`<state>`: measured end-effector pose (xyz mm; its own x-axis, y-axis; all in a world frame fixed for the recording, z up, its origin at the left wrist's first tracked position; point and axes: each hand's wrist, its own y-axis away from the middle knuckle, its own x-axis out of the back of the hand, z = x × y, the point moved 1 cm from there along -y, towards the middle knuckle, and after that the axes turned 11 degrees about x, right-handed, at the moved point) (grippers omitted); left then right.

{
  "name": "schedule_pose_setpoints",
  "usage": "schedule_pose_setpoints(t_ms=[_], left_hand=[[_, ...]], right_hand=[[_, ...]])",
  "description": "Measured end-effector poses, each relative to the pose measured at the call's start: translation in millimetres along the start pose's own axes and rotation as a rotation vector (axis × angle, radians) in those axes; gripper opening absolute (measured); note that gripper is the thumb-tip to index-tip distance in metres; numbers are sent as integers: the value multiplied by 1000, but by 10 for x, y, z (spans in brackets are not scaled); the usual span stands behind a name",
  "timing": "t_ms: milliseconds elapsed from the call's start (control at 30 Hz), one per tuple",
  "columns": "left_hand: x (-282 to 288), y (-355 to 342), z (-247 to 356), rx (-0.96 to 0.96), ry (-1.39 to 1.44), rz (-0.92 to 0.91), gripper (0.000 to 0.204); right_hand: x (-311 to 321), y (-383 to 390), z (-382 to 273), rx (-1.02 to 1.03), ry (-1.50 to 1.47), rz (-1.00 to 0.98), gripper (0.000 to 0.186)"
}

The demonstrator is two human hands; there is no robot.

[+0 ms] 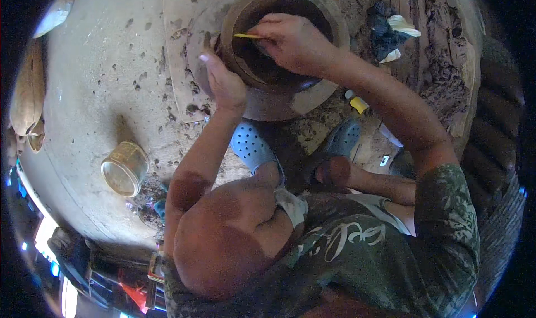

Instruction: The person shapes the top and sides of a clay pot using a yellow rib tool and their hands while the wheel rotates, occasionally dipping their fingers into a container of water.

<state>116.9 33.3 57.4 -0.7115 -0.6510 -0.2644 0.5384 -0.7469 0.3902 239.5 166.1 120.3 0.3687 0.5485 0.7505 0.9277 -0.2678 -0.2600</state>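
Observation:
A round, wet brown clay pot point(336, 25) stands on a wheel disc point(268, 109) at the top middle, its wide mouth facing up. My right hand point(296, 43) reaches over the rim into the mouth, fingers closed round a thin yellow tool point(247, 36). The tool points left, toward the inner wall; whether it touches the clay I cannot tell. At the pot's lower left, my left hand point(224, 86) lies along the outer side with its fingers stretched out. Part of the pot's inside is hidden behind my right hand.
A bucket point(124, 170) stands on the floor at left. Wet clay point(446, 75) lies at far right, beside a black plastic bag point(384, 30). A small yellow-and-white container point(357, 104) is near my right forearm. My feet, in blue clogs point(251, 145), flank the wheel's near side.

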Motion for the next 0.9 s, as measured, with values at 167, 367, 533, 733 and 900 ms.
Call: schedule_pose_setpoints(t_ms=[167, 367, 533, 733, 900], left_hand=[[-85, -130, 85, -20, 0, -13, 76], [46, -352, 194, -7, -42, 32, 79], [-37, -131, 246, 37, 61, 86, 87], [31, -31, -69, -20, -10, 17, 84], [-159, -133, 129, -10, 47, -7, 78]], right_hand=[[-21, 130, -35, 74, -94, -249, 32], [291, 149, 84, 141, -241, -632, 34], [320, 74, 187, 74, -107, -309, 25], [-129, -56, 35, -32, -98, -3, 26], [-68, 145, 96, -23, -310, -248, 29]])
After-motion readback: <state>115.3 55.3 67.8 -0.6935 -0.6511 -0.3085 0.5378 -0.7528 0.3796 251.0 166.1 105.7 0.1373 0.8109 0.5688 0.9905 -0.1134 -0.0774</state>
